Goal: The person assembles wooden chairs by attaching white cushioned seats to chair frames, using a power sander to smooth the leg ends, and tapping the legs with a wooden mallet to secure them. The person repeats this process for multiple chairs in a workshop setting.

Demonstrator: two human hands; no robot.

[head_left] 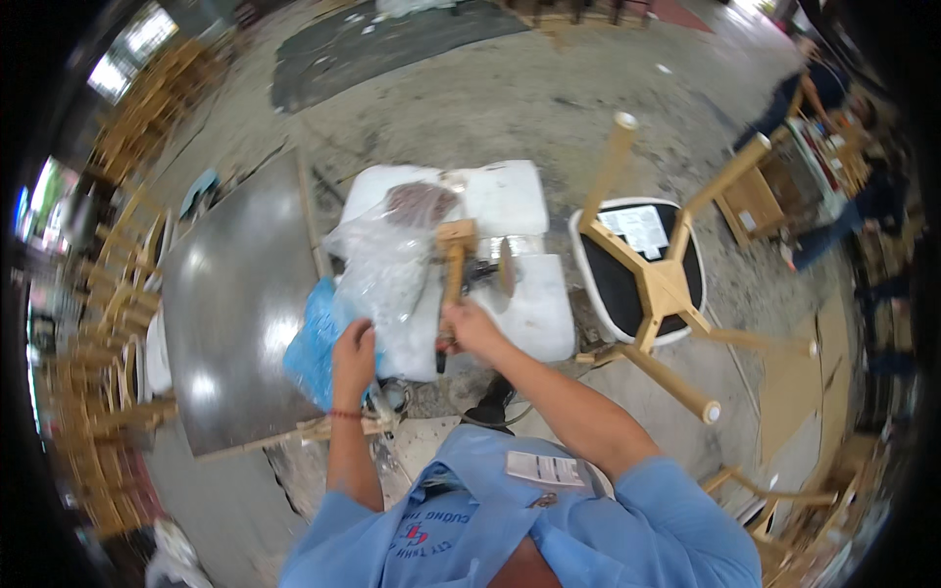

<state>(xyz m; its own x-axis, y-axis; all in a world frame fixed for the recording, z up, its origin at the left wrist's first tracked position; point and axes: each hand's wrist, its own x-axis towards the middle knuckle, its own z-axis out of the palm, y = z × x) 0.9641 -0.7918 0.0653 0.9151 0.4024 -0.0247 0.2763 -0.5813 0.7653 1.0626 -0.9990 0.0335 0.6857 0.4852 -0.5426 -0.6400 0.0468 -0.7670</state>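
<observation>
Pale wood in a firm grip: a mallet (456, 257), at the middle of the view, above white foam blocks (512, 208). Points away from the body with its square head; sits by its handle in the right hand (471, 327), with fingers wrapped around it. Just beneath that fist, a dark piece with a red part (444, 346), too blurred to name. Right of the mallet, a round disc (507, 269) on edge. To the left, a crumpled clear plastic bag (377, 250) over the foam, with something brownish (421, 203) at its far end. Nearer the body, a blue plastic bag (312, 345), and just beside it the left hand (353, 363) with bent fingers; cannot tell whether holding any plastic. Further left, a shiny metal-topped table (235, 269). On the right, an upside-down chair (664, 287) with splayed wooden legs and a sheet of paper (642, 230) on its black underside. Beyond, a cardboard box (751, 206) and co-workers (828, 86) in dark clothes. At the far left, stacked wooden chair frames (162, 100). At the top, a dark mat (382, 61) on the concrete floor (549, 108)
</observation>
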